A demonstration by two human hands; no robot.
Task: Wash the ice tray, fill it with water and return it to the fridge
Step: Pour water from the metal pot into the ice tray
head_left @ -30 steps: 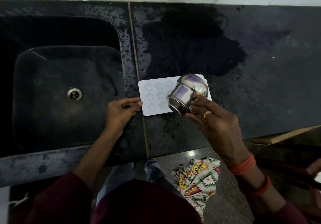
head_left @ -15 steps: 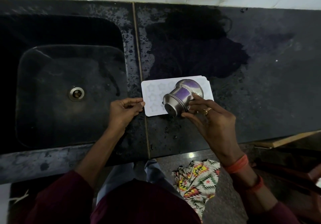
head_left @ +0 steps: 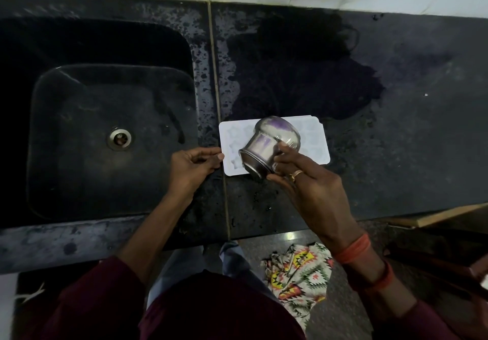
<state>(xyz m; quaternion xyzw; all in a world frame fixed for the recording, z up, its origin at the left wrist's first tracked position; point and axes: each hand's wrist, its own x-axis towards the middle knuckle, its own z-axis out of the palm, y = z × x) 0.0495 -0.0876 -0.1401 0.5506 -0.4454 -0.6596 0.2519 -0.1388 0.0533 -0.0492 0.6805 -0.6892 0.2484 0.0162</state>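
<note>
Just right of the sink (head_left: 79, 128), past the seam in the dark counter (head_left: 396, 141), lies the ice tray (head_left: 314, 144). It is flat, white and rectangular with rounded corners. Pale star-shaped hollows are pressed into it; they cannot be counted, since part of the tray is covered. The left hand (head_left: 190, 168), on the side nearer the sink, has curled fingers and pinches the tray's edge between thumb and forefinger. The right hand (head_left: 309, 184), farther from the sink, grasps a steel pot (head_left: 266, 141) that is tipped over the tray with its mouth turned down towards the person. Whether water runs from it cannot be told. Counted: one tray, one pot, two hands, one ring (head_left: 297, 174) on the right hand, one drain (head_left: 119, 138) in the sink, and one patterned cloth (head_left: 298, 279) on the floor to the right of the sink.
</note>
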